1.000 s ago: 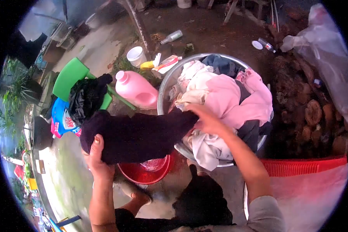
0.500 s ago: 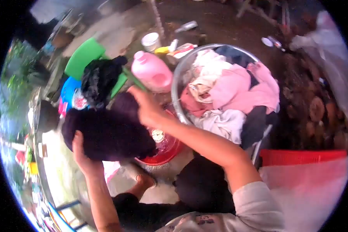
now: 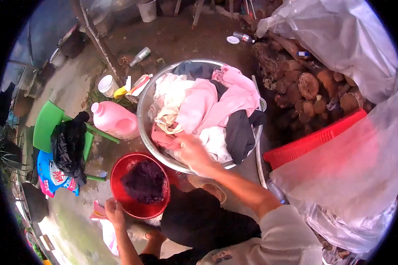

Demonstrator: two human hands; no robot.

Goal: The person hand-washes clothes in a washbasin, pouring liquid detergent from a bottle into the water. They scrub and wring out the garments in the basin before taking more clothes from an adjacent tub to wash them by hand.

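Note:
My right hand (image 3: 193, 152) is at the near left side of a large metal basin (image 3: 142, 110), its fingers closing on a coral-pink garment (image 3: 162, 136); motion blurs the fingertips. Pink, white and dark clothes are heaped in that basin, with a pink garment (image 3: 199, 104) on top. My left hand (image 3: 115, 213) is beside the near left rim of a smaller red basin (image 3: 119, 172). Its fingers are curled together, and I cannot see what is in them. A dark purple wet garment (image 3: 143, 182) lies bunched in the red basin.
A pink jug (image 3: 115, 120) stands left of the metal basin. Beyond it, a black bag (image 3: 69, 143) hangs over a green chair (image 3: 48, 126), near a blue detergent packet (image 3: 53, 174). On the right are a red crate (image 3: 314, 139), cut logs (image 3: 308, 85) and plastic sheeting (image 3: 340, 185).
The dark garment has left my hands and now lies in the red basin. My right hand has moved to the clothes in the metal basin. The view has swung rightward.

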